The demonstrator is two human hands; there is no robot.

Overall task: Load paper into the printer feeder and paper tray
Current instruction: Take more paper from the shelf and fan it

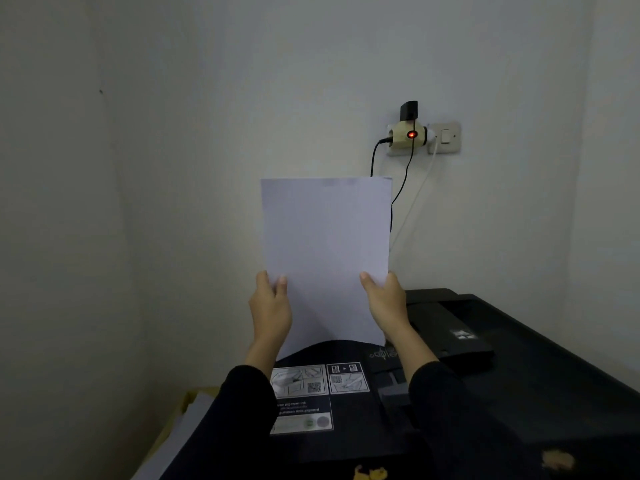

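Head view: white paper sheet (325, 251) held upright at frame centre, above the black printer (519, 375) that fills the lower right. Left hand (272, 308) grasps the sheet's lower left edge, thumb on the front; right hand (386, 303) grasps the lower right edge likewise. Instruction labels (318, 381) on the printer top, below the sheet. Wall adapter (408, 135) with red light, upper centre-right; cables hang from it behind the paper. More paper (180, 431) lies lower left.

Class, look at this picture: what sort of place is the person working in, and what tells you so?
Probably a corner of a home or small office: a black printer against plain white walls, a wall socket adapter with cables, and a sheet of paper held up.
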